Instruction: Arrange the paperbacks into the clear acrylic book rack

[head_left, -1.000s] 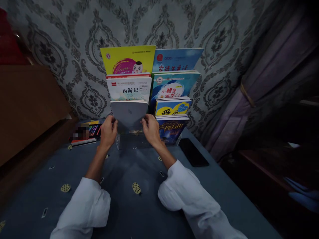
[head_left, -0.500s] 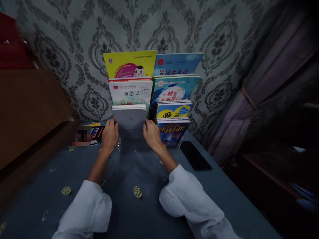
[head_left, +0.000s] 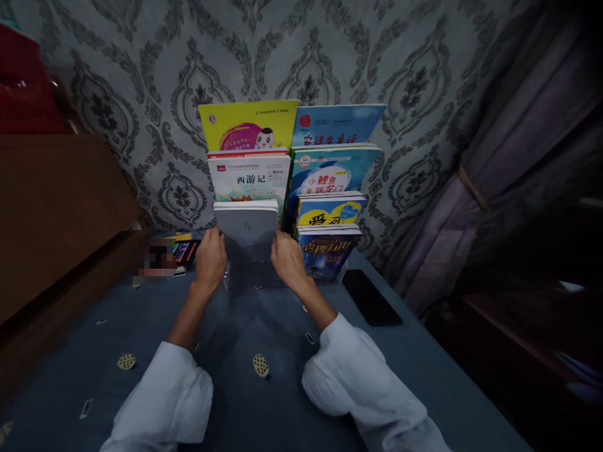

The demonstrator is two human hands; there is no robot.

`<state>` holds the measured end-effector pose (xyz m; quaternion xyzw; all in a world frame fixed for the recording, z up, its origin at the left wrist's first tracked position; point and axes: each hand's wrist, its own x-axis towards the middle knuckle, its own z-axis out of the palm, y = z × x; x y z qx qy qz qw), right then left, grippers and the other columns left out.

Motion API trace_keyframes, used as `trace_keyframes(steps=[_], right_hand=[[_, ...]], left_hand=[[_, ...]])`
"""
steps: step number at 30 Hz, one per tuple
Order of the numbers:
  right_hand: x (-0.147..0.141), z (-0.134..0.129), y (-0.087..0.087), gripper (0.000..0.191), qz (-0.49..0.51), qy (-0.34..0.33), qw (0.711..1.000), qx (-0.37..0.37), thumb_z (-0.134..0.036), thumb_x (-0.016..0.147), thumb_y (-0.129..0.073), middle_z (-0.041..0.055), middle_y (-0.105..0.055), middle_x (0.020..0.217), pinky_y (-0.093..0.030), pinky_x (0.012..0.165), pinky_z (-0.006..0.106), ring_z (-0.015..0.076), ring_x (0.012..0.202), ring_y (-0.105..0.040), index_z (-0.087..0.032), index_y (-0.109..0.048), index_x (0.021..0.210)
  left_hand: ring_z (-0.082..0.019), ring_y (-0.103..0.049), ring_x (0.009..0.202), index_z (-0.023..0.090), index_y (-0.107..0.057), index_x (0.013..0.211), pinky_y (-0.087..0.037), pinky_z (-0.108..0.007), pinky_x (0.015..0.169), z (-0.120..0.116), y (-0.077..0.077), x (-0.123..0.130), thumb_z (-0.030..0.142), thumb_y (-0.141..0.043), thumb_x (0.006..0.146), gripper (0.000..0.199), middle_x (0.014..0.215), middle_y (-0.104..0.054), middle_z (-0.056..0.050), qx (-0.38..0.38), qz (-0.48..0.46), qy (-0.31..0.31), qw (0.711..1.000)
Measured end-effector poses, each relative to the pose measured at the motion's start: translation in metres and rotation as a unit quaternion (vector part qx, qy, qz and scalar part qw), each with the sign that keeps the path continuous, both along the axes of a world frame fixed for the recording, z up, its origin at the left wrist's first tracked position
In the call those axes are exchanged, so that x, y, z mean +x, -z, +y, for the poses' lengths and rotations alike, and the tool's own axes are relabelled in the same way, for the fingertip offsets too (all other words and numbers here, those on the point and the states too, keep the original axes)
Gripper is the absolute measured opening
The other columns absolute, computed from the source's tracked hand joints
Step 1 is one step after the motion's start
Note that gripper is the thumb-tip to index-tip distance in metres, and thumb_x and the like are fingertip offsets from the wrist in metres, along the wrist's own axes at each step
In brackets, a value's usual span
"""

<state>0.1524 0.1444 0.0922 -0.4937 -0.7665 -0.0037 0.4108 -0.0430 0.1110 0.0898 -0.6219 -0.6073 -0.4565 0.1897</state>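
A plain grey book (head_left: 247, 226) stands upright at the front of the left row of books. My left hand (head_left: 211, 258) is closed on its left edge, and my right hand (head_left: 288, 256) grips the right edge. Behind it rise a white book with Chinese lettering (head_left: 249, 179) and a taller yellow book (head_left: 247, 125). The right row, beside my right hand, has a dark blue book (head_left: 327, 251) in front, then a yellow-and-blue one (head_left: 328, 212), a teal one (head_left: 330, 172) and a blue one (head_left: 336, 124). Clear stand edges (head_left: 226, 276) show below the grey book.
A black phone (head_left: 371, 297) lies right of the books. To the left are a small pile with a colourful dark item (head_left: 185, 252) and a brown box-like piece of furniture (head_left: 61, 220). The patterned blue cloth (head_left: 226, 389) covers the table; a tied curtain (head_left: 443, 232) hangs at right.
The view has shifted slightly, so everything sits a little lower. Both hands keep their hold on the grey book, which stays in nearly the same place.
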Motion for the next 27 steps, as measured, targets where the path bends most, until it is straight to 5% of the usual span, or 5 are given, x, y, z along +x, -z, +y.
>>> trace_keyframes(steps=[8, 13, 17, 21, 27], right_hand=[[0.01, -0.002, -0.009, 0.023, -0.012, -0.04, 0.999, -0.015, -0.009, 0.091, -0.044, 0.0114, -0.072, 0.084, -0.042, 0.064, 0.03, 0.0234, 0.076, -0.067, -0.02, -0.064, 0.09], [0.013, -0.011, -0.021, 0.023, -0.017, -0.052, 0.998, -0.043, -0.011, 0.094, -0.043, 0.0144, -0.073, 0.093, -0.044, 0.07, 0.031, 0.0261, 0.085, -0.07, -0.018, -0.065, 0.097], [0.016, -0.019, -0.032, 0.027, -0.035, -0.054, 0.996, -0.067, -0.012, 0.096, -0.042, 0.0156, -0.074, 0.102, -0.046, 0.079, 0.031, 0.0264, 0.095, -0.07, -0.014, -0.065, 0.11], [0.021, -0.029, -0.044, 0.032, -0.063, -0.035, 0.994, -0.082, -0.014, 0.099, -0.039, 0.0158, -0.072, 0.113, -0.045, 0.086, 0.03, 0.025, 0.106, -0.067, -0.012, -0.063, 0.12], [0.03, -0.041, -0.06, 0.029, -0.09, -0.056, 0.989, -0.103, -0.018, 0.1, -0.039, 0.01, -0.074, 0.09, -0.042, 0.074, 0.028, 0.0225, 0.088, -0.069, -0.015, -0.068, 0.102]], left_hand=[[-0.025, -0.063, 0.092, 0.018, -0.061, 0.098, -0.047, -0.034, 0.082, -0.004, -0.009, -0.011, 0.031, -0.04, 0.1, 0.025, 0.095, -0.066, -0.011, -0.024, -0.003, 0.045, 0.999], [-0.02, -0.066, 0.085, 0.017, -0.063, 0.113, -0.05, -0.031, 0.079, -0.003, -0.017, -0.042, 0.041, -0.033, 0.102, 0.04, 0.093, -0.071, -0.008, -0.023, -0.076, 0.102, 0.992], [-0.025, -0.068, 0.098, 0.013, -0.064, 0.116, -0.05, -0.035, 0.088, -0.001, -0.006, -0.085, 0.033, -0.034, 0.099, 0.04, 0.102, -0.073, -0.012, -0.067, -0.083, -0.048, 0.993], [-0.034, -0.057, 0.126, 0.006, -0.058, 0.13, -0.044, -0.045, 0.105, -0.004, 0.021, -0.117, 0.033, -0.039, 0.097, 0.046, 0.129, -0.063, -0.023, -0.221, -0.032, -0.194, 0.955], [-0.035, -0.019, 0.152, 0.011, -0.035, 0.152, -0.021, -0.063, 0.118, -0.003, 0.059, -0.121, 0.049, -0.049, 0.094, 0.071, 0.161, -0.031, -0.02, -0.379, 0.049, -0.184, 0.906]])
